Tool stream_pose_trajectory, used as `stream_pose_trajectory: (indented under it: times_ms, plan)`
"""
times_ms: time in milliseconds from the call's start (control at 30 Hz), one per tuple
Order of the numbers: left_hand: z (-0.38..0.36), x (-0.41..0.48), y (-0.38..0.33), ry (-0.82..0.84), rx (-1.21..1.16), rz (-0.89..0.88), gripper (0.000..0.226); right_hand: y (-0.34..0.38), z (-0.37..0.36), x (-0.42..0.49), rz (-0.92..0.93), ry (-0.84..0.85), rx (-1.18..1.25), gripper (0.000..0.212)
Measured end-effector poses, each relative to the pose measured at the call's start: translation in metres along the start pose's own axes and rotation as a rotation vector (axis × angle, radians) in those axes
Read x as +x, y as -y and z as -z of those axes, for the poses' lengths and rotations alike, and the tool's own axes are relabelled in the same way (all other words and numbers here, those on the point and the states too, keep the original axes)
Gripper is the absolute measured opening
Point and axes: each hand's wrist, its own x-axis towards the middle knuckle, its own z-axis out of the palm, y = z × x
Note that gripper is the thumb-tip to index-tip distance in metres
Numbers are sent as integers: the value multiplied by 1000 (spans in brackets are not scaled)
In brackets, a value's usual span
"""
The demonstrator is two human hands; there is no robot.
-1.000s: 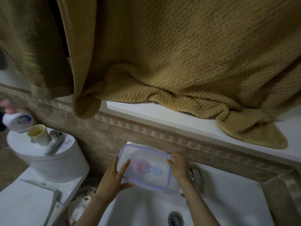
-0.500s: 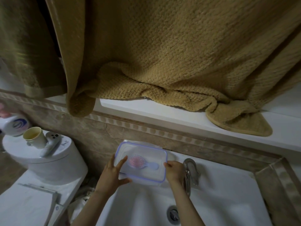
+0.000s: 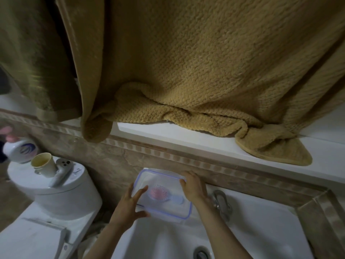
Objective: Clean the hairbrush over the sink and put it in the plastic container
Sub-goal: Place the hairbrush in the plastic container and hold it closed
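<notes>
- My left hand [image 3: 128, 206] is flat against the left side of the plastic container [image 3: 162, 195], fingers spread wide and resting on the lid, thumb hooked under the near edge.
- My right hand [image 3: 193, 187] sits on the far right corner of the same lid, fingers curled down over the rim, so both hands are pressing on it rather than gripping anything else.
- The container is a clear rounded rectangle with a thin blue seal line running round the lid edge, and it's sitting on the back left rim of the sink [image 3: 261, 230].
- The hairbrush [image 3: 158, 193] is inside, visible through the cloudy lid: a round pink bristle pad with a short pale blue handle pointing right.
- The sink is smooth glossy white, with a metal drain [image 3: 200, 254] at the bottom and a dull chrome tap [image 3: 220, 202] just right of my right wrist.
- A big mustard towel [image 3: 205, 71] with a nubbly, waffle-ish weave hangs down and bunches on the white ledge [image 3: 168, 133] behind.
- Off to the left, the toilet tank [image 3: 56, 191] carries a paper cup [image 3: 43, 164] and a white bottle [image 3: 19, 150].
- The wall below the ledge is mottled brown tile with a little square-pattern border strip.
</notes>
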Motion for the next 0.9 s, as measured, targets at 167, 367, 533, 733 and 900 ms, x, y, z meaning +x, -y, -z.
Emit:
stream_pose_trajectory:
  times_ms: [167, 367, 533, 733, 900]
  plan:
    - [-5, -2, 2, -10, -21, 8, 95, 6, -15, 10, 5, 67, 1, 31]
    - [-6, -3, -1, -36, -34, 16, 91, 12, -21, 14, -117, 39, 47, 25]
    - [-8, -3, -2, -54, -23, -26, 96, 7, -23, 22, -149, 56, 91, 38]
    - [1, -5, -7, 8, 15, 24, 93, 14, -31, 14, -110, 2, -37, 28]
    - [6, -6, -15, -26, 99, -5, 97, 13, -19, 7, -50, 4, -64, 32]
